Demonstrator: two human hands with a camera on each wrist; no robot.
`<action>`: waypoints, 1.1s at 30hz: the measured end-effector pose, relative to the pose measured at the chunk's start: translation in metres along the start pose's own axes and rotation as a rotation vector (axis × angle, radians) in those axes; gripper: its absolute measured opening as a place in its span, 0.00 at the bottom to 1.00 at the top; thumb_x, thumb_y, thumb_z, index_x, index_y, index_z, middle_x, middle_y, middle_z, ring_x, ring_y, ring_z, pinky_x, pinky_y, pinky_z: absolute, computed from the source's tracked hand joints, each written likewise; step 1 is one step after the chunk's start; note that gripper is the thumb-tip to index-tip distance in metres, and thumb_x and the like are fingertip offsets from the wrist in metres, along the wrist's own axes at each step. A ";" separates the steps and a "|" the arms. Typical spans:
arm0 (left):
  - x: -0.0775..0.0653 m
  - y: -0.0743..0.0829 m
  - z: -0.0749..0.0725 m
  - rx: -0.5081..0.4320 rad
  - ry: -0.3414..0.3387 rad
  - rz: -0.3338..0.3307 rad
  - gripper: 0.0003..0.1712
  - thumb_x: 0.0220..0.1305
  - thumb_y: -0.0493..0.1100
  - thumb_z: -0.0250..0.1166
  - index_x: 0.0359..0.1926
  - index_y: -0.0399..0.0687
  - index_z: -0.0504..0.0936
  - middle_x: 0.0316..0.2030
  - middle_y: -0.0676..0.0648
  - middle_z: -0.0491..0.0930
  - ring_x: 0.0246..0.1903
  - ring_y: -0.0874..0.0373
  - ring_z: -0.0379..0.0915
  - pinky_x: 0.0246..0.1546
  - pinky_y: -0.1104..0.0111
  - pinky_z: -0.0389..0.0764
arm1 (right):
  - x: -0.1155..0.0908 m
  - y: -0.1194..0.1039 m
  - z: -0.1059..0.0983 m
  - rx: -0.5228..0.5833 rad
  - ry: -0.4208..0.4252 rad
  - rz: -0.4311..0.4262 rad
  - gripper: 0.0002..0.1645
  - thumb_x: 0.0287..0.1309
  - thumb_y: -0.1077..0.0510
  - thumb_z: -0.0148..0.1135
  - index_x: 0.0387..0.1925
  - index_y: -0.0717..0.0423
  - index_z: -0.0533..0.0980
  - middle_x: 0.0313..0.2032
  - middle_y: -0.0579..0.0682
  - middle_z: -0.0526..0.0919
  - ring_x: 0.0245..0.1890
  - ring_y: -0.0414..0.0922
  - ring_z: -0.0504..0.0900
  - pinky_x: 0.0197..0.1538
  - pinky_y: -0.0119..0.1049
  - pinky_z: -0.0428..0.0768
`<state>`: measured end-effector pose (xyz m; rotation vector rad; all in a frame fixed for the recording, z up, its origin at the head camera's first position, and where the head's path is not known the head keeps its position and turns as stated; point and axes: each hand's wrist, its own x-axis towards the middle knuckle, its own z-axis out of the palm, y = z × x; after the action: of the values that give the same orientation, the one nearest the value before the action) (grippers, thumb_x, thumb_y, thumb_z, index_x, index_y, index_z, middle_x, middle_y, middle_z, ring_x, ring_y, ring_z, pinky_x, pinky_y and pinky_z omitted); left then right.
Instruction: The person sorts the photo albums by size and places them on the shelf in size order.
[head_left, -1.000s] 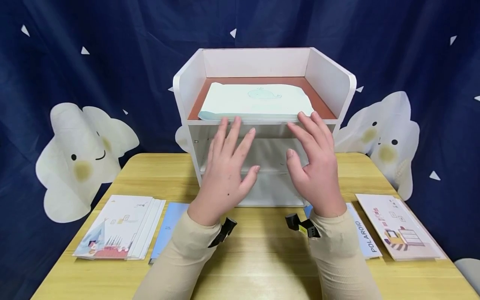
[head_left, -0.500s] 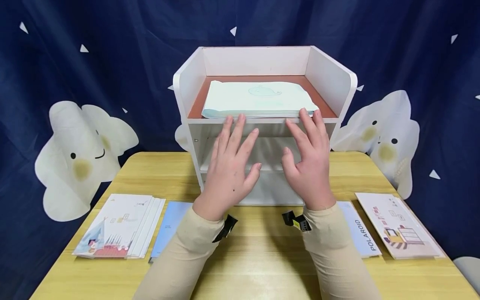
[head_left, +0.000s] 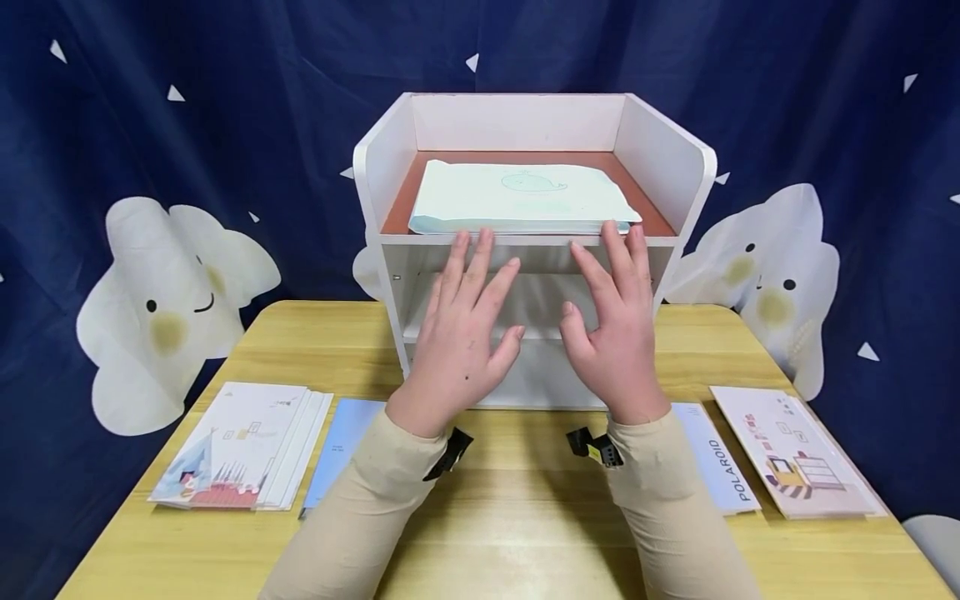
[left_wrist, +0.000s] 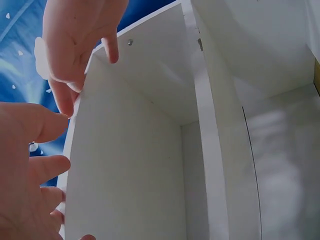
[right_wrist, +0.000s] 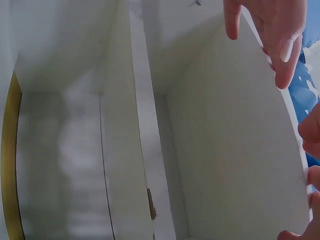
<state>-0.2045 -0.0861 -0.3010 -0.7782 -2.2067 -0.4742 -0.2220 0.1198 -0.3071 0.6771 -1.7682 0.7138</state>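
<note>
A white, soft-looking flat pack (head_left: 525, 196) with a pale whale drawing lies on the brown top board of a white shelf unit (head_left: 534, 125), along its front edge. In the head view, my left hand (head_left: 459, 342) holds its fingers extended and spread, fingertips at the pack's front edge left of middle. My right hand (head_left: 617, 325) does likewise near the pack's right front corner, its thumb apart. Neither hand grips the pack. Both wrist views show the fingers of each hand at the board's edge from below; the pack is hidden there.
Thin picture books (head_left: 225, 446) and a blue book (head_left: 341, 446) lie on the wooden table (head_left: 517, 517) at left. A book marked POLAROID (head_left: 716, 458) and another picture book (head_left: 795, 454) lie at right. A dark blue curtain (head_left: 300, 75) hangs behind.
The pack has shifted slightly back and to the right on the top board. My left hand has moved a little right, my right hand a little left. Fingers stay extended.
</note>
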 end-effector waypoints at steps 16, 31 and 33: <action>-0.042 -0.014 -0.017 -0.090 -0.139 0.054 0.43 0.62 0.47 0.68 0.75 0.43 0.64 0.78 0.35 0.48 0.77 0.43 0.42 0.73 0.46 0.54 | -0.043 -0.003 -0.034 0.157 -0.355 0.155 0.35 0.62 0.59 0.57 0.72 0.56 0.69 0.72 0.60 0.65 0.76 0.59 0.54 0.73 0.60 0.56; -0.107 -0.049 -0.048 0.050 -0.483 -0.166 0.45 0.60 0.52 0.74 0.74 0.44 0.66 0.72 0.40 0.63 0.70 0.43 0.61 0.64 0.46 0.70 | -0.076 -0.009 -0.046 0.317 -0.689 0.435 0.37 0.70 0.56 0.60 0.77 0.41 0.61 0.76 0.49 0.60 0.76 0.48 0.54 0.68 0.59 0.66; -0.113 -0.053 -0.050 0.058 -0.523 -0.208 0.45 0.60 0.52 0.74 0.74 0.45 0.66 0.72 0.39 0.64 0.69 0.42 0.61 0.63 0.45 0.70 | -0.078 -0.010 -0.045 0.324 -0.689 0.427 0.37 0.70 0.56 0.60 0.77 0.41 0.61 0.75 0.48 0.62 0.76 0.49 0.56 0.68 0.58 0.65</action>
<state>-0.1517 -0.1969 -0.3573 -0.7001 -2.7927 -0.3287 -0.1652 0.1549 -0.3685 0.8347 -2.5034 1.1708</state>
